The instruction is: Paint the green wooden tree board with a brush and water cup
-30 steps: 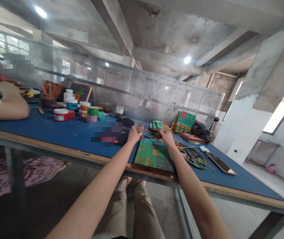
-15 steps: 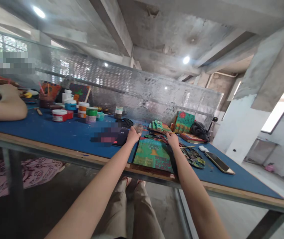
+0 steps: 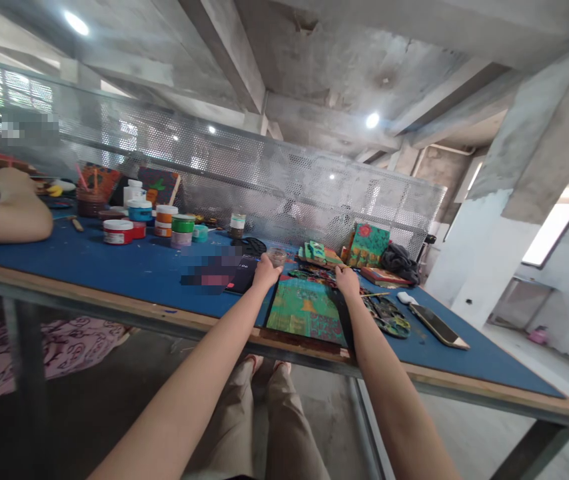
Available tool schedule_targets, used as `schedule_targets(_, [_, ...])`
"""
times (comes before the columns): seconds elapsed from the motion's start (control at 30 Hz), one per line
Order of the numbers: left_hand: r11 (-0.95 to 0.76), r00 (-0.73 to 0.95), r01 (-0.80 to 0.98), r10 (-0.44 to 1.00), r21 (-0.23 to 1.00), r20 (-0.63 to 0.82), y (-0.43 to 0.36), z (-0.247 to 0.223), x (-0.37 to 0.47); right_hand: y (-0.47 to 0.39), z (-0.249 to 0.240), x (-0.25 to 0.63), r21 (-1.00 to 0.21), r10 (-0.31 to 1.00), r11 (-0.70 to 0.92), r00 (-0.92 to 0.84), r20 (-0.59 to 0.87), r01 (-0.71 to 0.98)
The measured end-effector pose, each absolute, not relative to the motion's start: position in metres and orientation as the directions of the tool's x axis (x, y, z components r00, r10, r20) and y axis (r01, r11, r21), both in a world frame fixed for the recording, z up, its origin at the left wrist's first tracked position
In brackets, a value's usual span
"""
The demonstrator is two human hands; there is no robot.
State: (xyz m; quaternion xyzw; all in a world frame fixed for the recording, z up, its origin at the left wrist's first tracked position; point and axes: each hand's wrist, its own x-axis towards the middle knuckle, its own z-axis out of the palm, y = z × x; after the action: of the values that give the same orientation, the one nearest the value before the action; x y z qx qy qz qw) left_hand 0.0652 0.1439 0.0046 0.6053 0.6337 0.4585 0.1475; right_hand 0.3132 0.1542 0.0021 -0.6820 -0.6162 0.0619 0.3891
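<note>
My left hand (image 3: 267, 272) is closed around the side of a small clear cup (image 3: 277, 256) with brownish contents. My right hand (image 3: 346, 280) has its fingers pinched together above the paint palette (image 3: 314, 274); what is between them is too small to make out. Between my forearms lies a painted canvas (image 3: 307, 310), mostly green with orange patches, at the table's front edge. A thin yellow paintbrush (image 3: 375, 294) shows just right of my right wrist, over a second, paint-smeared palette (image 3: 389, 317).
Paint jars, among them a red one (image 3: 118, 232) and a green one (image 3: 183, 224), stand left on the blue table (image 3: 114, 273). A phone (image 3: 438, 325) lies right. A flowered painting (image 3: 370, 243) leans at the back. Another person's arm (image 3: 19, 210) rests far left.
Both hands stay in nearly the same place, the left on the cup. The fingers of my right hand have shifted slightly.
</note>
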Motion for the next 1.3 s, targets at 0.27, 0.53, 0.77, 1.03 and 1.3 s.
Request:
schedule_targets(0.27, [-0.144, -0.214, 0.640, 0.910, 0.755, 0.356, 0.141, 0.007, 0.065, 0.152, 0.004, 0.313, -0.684, 0.870, 0.105, 0.266, 0.415, 0.722])
schedule_targets(0.53, [-0.134, -0.208, 0.651, 0.915, 0.747, 0.345, 0.138, 0.008, 0.065, 0.148, 0.013, 0.290, -0.751, 0.864, 0.416, 0.036, 0.503, 0.513])
schedule_targets(0.77, [-0.138, -0.203, 0.648, 0.917, 0.749, 0.344, 0.139, 0.008, 0.065, 0.150, 0.003, 0.275, -0.772, 0.860, 0.490, -0.078, 0.505, 0.404])
schedule_targets(1.03, [-0.147, -0.204, 0.643, 0.913, 0.751, 0.354, 0.141, 0.006, 0.065, 0.156, 0.006, 0.287, -0.785, 0.861, 0.482, -0.043, 0.507, 0.389])
schedule_targets(1.3, [-0.152, -0.200, 0.649, 0.912, 0.746, 0.359, 0.140, 0.007, 0.065, 0.155, 0.002, 0.285, -0.829, 0.885, 0.465, -0.120, 0.451, 0.312])
